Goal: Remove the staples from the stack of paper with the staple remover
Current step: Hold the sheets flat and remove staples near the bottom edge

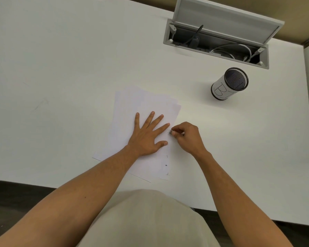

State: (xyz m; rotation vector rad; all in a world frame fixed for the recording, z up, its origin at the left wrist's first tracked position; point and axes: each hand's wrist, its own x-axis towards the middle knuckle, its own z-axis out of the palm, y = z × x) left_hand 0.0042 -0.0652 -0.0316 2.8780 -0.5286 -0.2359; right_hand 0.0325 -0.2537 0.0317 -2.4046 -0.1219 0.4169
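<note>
Office: white desk (61, 68) with cable hatch (219, 41).

Wide bare stretch of white table (61, 68) across its left half and far-left corner. Toward the far-right corner, upright mesh pen cup (229, 83), and behind it an open cable hatch (218, 32) with raised lid. Near the front edge, middle, stack of paper (143, 107) under two hands.
</note>
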